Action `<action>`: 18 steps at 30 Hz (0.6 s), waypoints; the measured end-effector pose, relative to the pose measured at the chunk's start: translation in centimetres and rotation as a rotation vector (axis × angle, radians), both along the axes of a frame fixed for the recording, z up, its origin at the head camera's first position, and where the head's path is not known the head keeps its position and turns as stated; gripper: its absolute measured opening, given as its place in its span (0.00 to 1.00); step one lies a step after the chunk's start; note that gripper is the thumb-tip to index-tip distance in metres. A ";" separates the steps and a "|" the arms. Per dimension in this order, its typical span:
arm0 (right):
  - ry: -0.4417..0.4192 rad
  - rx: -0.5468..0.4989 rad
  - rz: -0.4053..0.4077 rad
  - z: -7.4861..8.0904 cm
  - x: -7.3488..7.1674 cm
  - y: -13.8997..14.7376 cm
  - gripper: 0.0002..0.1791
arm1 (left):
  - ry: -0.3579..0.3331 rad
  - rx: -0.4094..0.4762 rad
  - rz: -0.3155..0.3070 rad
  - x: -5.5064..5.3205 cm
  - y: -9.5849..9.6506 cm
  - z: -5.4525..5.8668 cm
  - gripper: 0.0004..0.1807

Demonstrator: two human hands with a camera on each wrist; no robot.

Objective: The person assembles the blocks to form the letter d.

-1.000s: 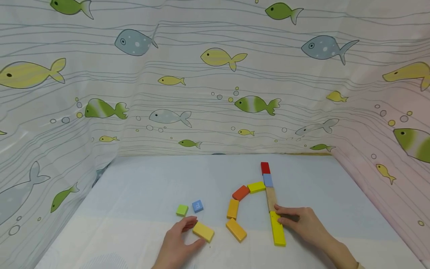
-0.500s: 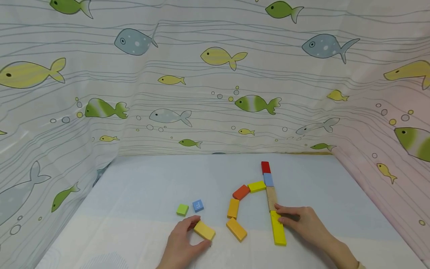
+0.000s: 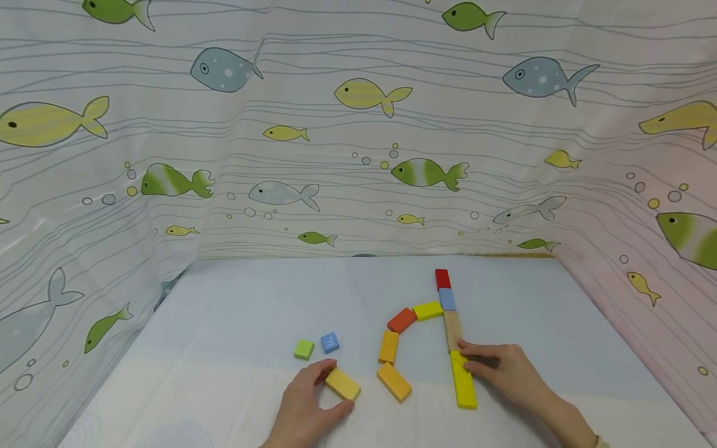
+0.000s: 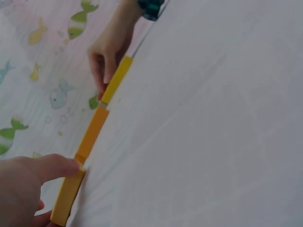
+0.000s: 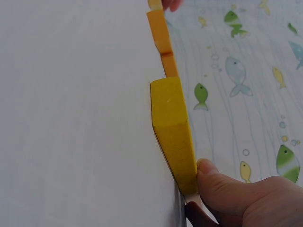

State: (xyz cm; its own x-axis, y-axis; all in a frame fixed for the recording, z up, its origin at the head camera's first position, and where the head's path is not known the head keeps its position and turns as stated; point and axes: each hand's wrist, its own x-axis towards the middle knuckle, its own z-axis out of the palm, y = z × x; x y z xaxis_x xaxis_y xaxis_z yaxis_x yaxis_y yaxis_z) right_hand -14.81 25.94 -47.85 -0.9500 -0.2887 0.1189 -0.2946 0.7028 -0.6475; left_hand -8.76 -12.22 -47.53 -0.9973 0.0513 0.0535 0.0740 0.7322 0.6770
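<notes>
My left hand (image 3: pixel 307 401) holds a pale yellow rectangular block (image 3: pixel 343 384) at the table's front, thumb at its near end and fingers at its far end. In the left wrist view, the thumb touches one end of this block (image 4: pixel 68 196). To the right, the thumb and index finger of my right hand (image 3: pixel 512 373) touch the long yellow block (image 3: pixel 463 382) and its joint with a wooden block (image 3: pixel 452 331). In the right wrist view, the thumb rests against the side of the long block (image 5: pixel 173 137); the other fingers are partly hidden.
Blue (image 3: pixel 447 299) and dark red (image 3: pixel 442 279) blocks extend the straight row. A curve left of it has yellow (image 3: pixel 428 311), red-orange (image 3: pixel 401 320) and orange blocks (image 3: pixel 389 347) (image 3: pixel 394 382). Small green (image 3: pixel 304 350) and blue (image 3: pixel 330 342) blocks lie left. A fish-print curtain (image 3: pixel 358 155) encloses the table.
My left hand has shifted slightly right with the pale yellow block, mostly in the first half second. My right hand and the other blocks stay where they were.
</notes>
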 end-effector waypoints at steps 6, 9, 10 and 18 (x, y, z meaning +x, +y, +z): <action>-0.016 -0.002 -0.005 0.0 0.0 0.0 0.21 | 0.030 -0.002 -0.021 0.0 0.1 0.0 0.39; -0.015 -0.008 -0.007 0.0 0.0 0.0 0.20 | 0.027 0.004 -0.037 -0.1 0.2 0.0 0.39; -0.014 -0.009 -0.006 0.0 0.0 0.0 0.20 | 0.024 0.011 -0.042 -0.1 0.2 0.0 0.39; -0.003 -0.010 0.008 0.0 0.0 0.1 0.20 | 0.016 0.048 -0.110 -0.1 0.8 0.1 0.38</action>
